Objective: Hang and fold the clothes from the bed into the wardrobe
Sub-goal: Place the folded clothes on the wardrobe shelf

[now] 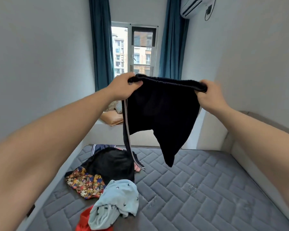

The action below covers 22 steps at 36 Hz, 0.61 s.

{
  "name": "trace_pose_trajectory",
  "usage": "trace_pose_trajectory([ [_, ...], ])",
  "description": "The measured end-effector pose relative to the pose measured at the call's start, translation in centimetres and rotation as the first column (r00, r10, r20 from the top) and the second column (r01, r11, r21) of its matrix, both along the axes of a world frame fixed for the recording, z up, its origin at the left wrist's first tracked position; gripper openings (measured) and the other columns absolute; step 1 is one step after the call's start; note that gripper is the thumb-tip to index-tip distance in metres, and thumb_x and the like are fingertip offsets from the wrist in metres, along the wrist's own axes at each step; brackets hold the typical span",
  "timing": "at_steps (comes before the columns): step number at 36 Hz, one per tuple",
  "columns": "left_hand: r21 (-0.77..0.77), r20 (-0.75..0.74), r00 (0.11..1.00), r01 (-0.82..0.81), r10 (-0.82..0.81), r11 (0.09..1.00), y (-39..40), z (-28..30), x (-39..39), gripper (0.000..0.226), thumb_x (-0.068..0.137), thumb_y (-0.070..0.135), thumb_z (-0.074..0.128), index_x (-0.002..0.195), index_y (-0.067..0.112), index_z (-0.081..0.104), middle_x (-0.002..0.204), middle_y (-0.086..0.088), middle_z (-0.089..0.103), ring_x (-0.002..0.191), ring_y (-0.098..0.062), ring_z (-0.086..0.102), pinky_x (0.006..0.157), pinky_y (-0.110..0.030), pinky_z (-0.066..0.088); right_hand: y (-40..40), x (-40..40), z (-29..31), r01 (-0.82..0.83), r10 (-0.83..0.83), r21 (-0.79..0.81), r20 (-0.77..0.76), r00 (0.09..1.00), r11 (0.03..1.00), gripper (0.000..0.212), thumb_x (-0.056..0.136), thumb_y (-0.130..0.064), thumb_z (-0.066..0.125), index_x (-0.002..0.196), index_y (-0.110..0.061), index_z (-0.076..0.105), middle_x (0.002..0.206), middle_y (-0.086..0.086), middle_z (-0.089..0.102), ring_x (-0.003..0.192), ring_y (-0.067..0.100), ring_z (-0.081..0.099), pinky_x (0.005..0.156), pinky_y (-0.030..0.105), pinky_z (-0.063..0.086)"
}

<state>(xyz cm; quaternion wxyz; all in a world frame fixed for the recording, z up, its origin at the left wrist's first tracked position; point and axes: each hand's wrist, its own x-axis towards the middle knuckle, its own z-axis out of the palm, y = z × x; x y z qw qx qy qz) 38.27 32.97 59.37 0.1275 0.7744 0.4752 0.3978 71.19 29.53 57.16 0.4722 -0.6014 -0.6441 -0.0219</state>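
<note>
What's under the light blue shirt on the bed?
The light blue shirt lies on a red garment and overlaps the flowery cloth. Both poke out beside it on the grey mattress. Anything else beneath is covered.

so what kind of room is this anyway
Most likely a bedroom in a flat. A bare quilted mattress with loose clothes on it fills the floor, blue curtains frame a window facing apartment blocks, and an air conditioner hangs on the wall.
</note>
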Motion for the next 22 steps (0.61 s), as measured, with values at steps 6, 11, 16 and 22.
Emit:
trace_pose_trajectory([
  [6,-0.144,-0.097,0.993,0.056,-0.071,0.988,-2.7,-7.7,1.3,0.027,0.097,0.048,0.062,0.099,0.023,0.070,0.089,0.000,0.069,0.085,-0.019,0.063,0.079,-0.037,0.049,-3.8,1.7,-7.8,-0.002,0.007,-0.156,0.026,1.000,0.988,0.016,0.090,-0.014,0.058,0.085,-0.029,0.063,0.075,-0.013,0.063,0.069,0.002,0.055,0.059,0.023,0.040],
  [11,-0.278,-0.161,0.973,0.116,-0.165,0.954,-5.9,-18.1,1.3,0.021,0.096,0.038,0.066,0.089,0.019,0.070,0.083,0.004,0.066,0.076,-0.010,0.059,0.071,-0.032,0.043,-8.1,2.4,-18.0,0.005,0.016,-0.402,0.050,0.999,0.916,0.016,0.089,-0.015,0.063,0.080,-0.029,0.061,0.077,-0.009,0.065,0.078,0.021,0.062,0.063,0.028,0.043],
  [16,-0.413,-0.225,0.946,0.125,-0.234,0.902,-10.0,-30.5,0.7,0.030,0.093,0.038,0.071,0.089,0.008,0.069,0.088,-0.006,0.065,0.082,-0.019,0.060,0.079,-0.038,0.048,-13.8,1.7,-28.9,-0.012,0.050,-0.658,0.039,0.998,0.753,0.013,0.090,-0.018,0.064,0.094,-0.030,0.066,0.099,-0.003,0.068,0.093,0.019,0.062,0.079,0.034,0.047],
  [22,-0.605,-0.271,0.892,0.135,-0.362,0.785,-16.5,-45.5,-0.9,0.036,0.088,0.049,0.071,0.073,0.023,0.052,0.083,0.006,0.052,0.086,-0.018,0.055,0.077,-0.032,0.042,-21.8,-0.1,-42.2,-0.003,0.048,-0.854,0.026,0.998,0.520,0.024,0.086,-0.010,0.059,0.089,-0.032,0.067,0.094,-0.009,0.069,0.090,0.014,0.063,0.078,0.020,0.045],
])
